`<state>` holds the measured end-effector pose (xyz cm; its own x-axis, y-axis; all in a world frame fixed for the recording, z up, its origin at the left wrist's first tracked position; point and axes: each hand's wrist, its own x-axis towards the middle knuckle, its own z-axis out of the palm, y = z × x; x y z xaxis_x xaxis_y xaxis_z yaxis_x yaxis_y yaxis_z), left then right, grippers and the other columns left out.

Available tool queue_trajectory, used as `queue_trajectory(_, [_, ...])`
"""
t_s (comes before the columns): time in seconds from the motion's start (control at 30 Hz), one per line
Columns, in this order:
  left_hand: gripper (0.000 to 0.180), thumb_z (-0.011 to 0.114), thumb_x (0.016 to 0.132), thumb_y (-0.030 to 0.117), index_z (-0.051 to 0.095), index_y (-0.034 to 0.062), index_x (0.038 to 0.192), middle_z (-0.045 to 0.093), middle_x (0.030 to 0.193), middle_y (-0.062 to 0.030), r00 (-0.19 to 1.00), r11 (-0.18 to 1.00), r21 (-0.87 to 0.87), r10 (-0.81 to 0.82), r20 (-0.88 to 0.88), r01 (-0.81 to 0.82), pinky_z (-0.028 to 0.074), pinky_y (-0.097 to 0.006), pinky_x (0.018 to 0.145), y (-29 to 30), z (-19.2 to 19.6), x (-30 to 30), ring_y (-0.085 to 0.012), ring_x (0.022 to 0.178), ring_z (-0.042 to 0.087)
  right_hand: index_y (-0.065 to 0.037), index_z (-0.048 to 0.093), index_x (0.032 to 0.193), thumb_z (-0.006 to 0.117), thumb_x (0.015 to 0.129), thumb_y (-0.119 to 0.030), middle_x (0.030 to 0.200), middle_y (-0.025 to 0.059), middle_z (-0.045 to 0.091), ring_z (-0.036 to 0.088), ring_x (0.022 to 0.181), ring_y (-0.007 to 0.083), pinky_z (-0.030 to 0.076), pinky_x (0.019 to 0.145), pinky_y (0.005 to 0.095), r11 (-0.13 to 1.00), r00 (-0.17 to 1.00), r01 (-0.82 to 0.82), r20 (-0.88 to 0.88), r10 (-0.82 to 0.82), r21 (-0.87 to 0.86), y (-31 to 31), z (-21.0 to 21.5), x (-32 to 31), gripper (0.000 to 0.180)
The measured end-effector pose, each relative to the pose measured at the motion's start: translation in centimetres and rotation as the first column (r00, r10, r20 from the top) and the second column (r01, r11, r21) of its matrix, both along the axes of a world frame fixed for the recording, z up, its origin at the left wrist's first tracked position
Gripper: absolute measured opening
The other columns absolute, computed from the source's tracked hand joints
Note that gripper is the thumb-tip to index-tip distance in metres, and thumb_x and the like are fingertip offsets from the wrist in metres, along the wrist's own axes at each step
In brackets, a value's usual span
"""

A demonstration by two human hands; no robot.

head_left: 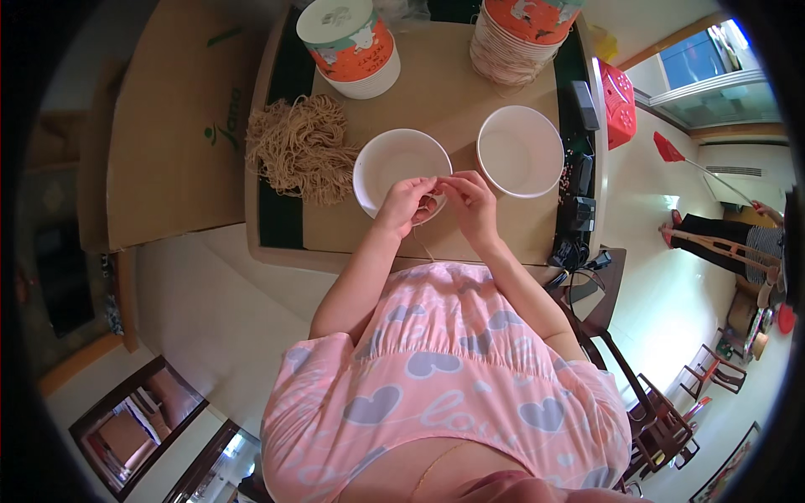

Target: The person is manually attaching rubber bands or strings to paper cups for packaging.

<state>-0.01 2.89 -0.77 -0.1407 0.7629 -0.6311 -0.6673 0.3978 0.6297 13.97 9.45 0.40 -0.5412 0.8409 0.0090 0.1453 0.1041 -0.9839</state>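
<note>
Fingertip Handling of String

At the centre of the frame, a thin string [425, 247] is apparently pinched by the fingertips of the left hand [407, 203] and right hand [473, 204], which are held close together over the white tub [394, 159]. It should be gripped lightly, with slack kept clear of the yarn bundle [302, 147] at upper left.

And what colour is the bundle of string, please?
The bundle of string is tan, best seen in the head view.
</note>
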Motion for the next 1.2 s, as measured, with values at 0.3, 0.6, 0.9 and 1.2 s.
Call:
queue_trajectory(0.3, [0.013,0.062,0.09,0.015,0.065,0.0026,0.089,0.057,0.073,0.0021,0.998,0.998,0.008,0.061,-0.007,-0.061,0.03,-0.017,0.042,-0.1,0.4,-0.1,-0.0039,0.055,0.047,-0.004,0.068,0.106,0.058,0.088,0.0,0.099,0.0075,0.06,0.057,0.078,0.0125,0.045,0.062,0.0228,0.968,0.997,-0.061,0.061,0.047,0.244,-0.1,-0.4,0.5,0.021])
queue_trajectory(0.6, [0.011,0.061,0.088,0.011,0.068,0.0036,0.092,0.063,0.074,0.0008,0.895,0.998,0.032,-0.029,-0.445,0.048,0.036,-0.017,0.048,-0.5,0.6,0.3,-0.003,0.06,0.051,-0.002,0.066,0.09,0.065,0.082,-0.002,0.082,0.0062,0.058,0.055,0.067,0.0124,0.044,0.058,0.0246,0.986,0.986,-0.123,0.126,0.109,0.109,1.6,0.5,0.3,0.008])
queue_trajectory(0.9, [0.01,0.063,0.086,0.006,0.069,0.0003,0.093,0.069,0.078,-0.0014,0.851,0.998,0.046,-0.016,-0.526,0.047,0.045,-0.02,0.054,-0.4,1.7,0.8,-0.0048,0.063,0.057,-0.001,0.063,0.084,0.067,0.081,-0.002,0.079,0.0054,0.056,0.054,0.065,0.0113,0.044,0.058,0.0249,0.994,0.992,-0.097,0.085,0.092,0.052,1.6,-0.5,0.0,0.006])
queue_trajectory(1.2, [0.009,0.066,0.083,0.006,0.068,-0.0011,0.088,0.069,0.073,-0.004,0.709,0.996,0.027,-0.039,-0.704,0.082,0.047,-0.022,0.057,-1.4,1.5,0.2,-0.0063,0.063,0.06,-0.003,0.06,0.095,0.067,0.079,-0.004,0.084,0.0074,0.058,0.055,0.063,0.0153,0.046,0.059,0.028,0.984,0.97,-0.177,0.174,0.171,0.018,1.2,1.5,0.2,0.017])
